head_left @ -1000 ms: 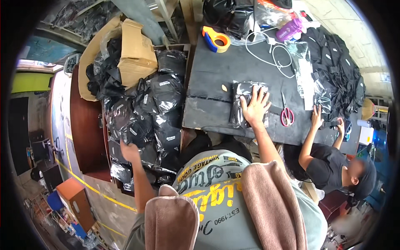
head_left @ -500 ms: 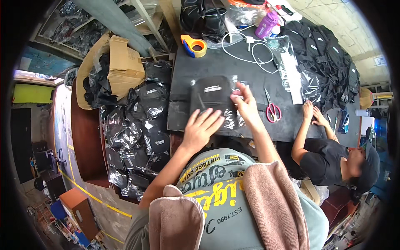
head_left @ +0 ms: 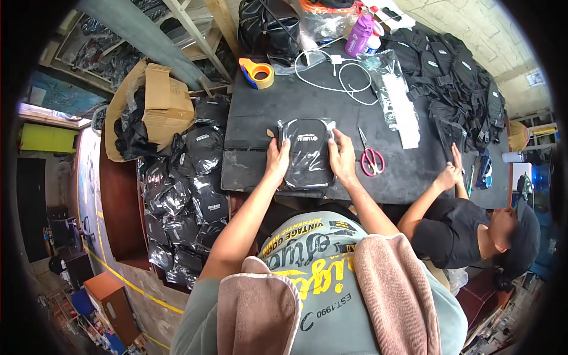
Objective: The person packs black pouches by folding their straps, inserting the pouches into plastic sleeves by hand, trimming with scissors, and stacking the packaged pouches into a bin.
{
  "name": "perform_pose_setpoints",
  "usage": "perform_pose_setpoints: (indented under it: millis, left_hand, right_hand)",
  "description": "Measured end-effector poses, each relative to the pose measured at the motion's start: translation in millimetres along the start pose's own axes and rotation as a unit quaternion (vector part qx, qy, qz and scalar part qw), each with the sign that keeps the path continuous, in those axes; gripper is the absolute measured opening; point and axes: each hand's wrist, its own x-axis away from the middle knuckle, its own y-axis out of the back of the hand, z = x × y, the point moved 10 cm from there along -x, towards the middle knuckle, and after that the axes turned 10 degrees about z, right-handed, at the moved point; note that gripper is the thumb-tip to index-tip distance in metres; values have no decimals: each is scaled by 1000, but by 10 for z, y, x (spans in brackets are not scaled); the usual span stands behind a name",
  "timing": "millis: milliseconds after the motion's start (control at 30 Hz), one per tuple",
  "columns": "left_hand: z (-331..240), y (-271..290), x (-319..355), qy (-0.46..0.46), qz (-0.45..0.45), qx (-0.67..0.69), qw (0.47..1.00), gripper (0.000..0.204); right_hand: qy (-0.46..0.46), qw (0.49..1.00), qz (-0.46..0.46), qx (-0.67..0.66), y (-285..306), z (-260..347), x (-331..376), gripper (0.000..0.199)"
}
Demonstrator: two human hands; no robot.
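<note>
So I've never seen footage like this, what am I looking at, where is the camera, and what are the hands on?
The camera is worn on a person's head and looks down through a fisheye lens, so edges bend. The two bare forearms from below are that person's own. The left hand and right hand press the sides of a black pouch in clear plastic wrap on a dark worktable. Nearby lie red-handled scissors, a tape dispenser and a white cable. Another person works at the right.

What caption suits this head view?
Both hands, left hand and right hand, press a plastic-wrapped black bag on the dark table.
</note>
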Motion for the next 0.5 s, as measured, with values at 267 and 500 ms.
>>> perform_pose_setpoints:
  millis: [267,500]
  left_hand:
    - [-340,-267,-71,99,-18,-221,970,81]
    - [-386,-309,-38,57,-56,-310,947,72]
  right_hand:
    - [79,965,21,250,-409,490,-151,71]
    - [68,962,8,264,-470,439,-147,73]
